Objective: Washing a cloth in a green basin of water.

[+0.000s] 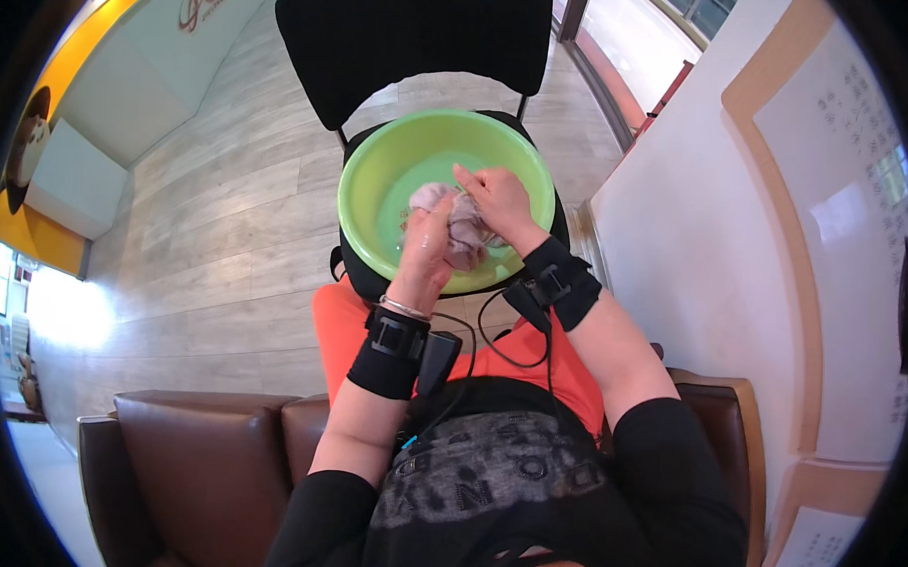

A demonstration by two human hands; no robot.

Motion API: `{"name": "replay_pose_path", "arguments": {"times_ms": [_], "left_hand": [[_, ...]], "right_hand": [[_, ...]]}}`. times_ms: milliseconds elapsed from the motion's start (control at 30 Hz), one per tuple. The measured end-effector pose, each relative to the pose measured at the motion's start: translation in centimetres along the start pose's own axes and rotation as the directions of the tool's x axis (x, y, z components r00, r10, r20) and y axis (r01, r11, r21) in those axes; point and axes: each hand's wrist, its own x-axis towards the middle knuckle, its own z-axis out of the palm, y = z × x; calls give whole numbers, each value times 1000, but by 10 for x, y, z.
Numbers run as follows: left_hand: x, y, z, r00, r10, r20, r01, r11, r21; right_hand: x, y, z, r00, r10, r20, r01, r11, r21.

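A green plastic basin (376,149) holding some water rests on the seat of a black chair. Inside its rim, my left hand (427,241) grips the left side of a bunched, wet, pale pinkish cloth (467,235). My right hand (498,202) is closed on the upper right part of the same cloth, thumb raised. The cloth's lower folds hang low in the basin; whether they touch the water I cannot tell. Wet skin glistens on my left hand. Both wrists wear black straps with small devices and cables.
The black chair's backrest (418,35) stands beyond the basin. Dangling cables (515,364) loop between my forearms above my lap. I sit on a brown leather sofa (200,462). A white wall (651,223) with a framed board bearing writing rises on the right. Wood-look flooring (230,238) lies left.
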Motion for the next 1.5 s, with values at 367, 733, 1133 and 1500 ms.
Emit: {"name": "replay_pose_path", "arguments": {"times_ms": [367, 733, 1133, 1500], "left_hand": [[18, 34, -35, 1000, 11, -10, -13, 965, -262], [30, -33, -77, 962, 157, 222, -51, 906, -420], [17, -22, -14, 995, -70, -69, 49, 962, -269], [13, -4, -22, 998, -65, 4, 64, 960, -273]], "right_hand": [[-13, 29, -17, 959, -154, 238, -10, 820, 572], [-35, -77, 28, 868, -495, -22, 496, 867, 55], [-24, -39, 22, 944, -301, -133, 300, 954, -28], [15, 4, -16, 999, 44, -22, -31, 905, 424]]}}
